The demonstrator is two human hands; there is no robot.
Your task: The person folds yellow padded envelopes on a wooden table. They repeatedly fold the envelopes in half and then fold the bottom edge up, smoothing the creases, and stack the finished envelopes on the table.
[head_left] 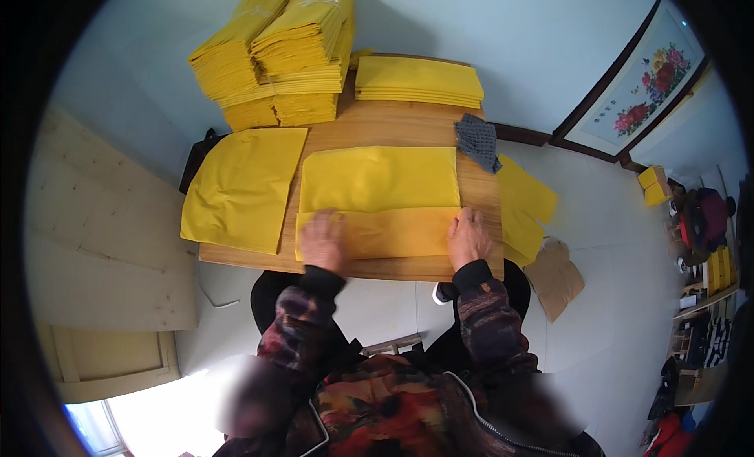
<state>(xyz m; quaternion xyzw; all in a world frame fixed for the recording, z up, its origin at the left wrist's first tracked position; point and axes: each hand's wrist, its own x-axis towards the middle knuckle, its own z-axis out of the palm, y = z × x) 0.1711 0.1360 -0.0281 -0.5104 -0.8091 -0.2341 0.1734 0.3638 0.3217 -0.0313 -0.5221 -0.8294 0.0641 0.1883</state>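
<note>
A yellow sheet [377,178], paper or thin plastic, lies in front of me on a wooden table. Its near part is turned up as a darker yellow-orange flap [393,233] along the table's front edge. My left hand [323,241], slightly blurred, rests on the flap's left end with its fingers stretched forward. At the flap's right end is my right hand [470,235], its fingers bent down and closed at the folded corner. Left of the work lies another yellow sheet [243,186], wrinkled and partly over the table's edge.
Tied yellow bundles [290,44] stand piled at the back left. A flat yellow stack [418,80] lies along the back, and a grey knitted cloth [477,141] at the right edge. Beyond are yellow pieces [525,205] and a brown piece [556,280]. A wooden panel [110,221] borders the left.
</note>
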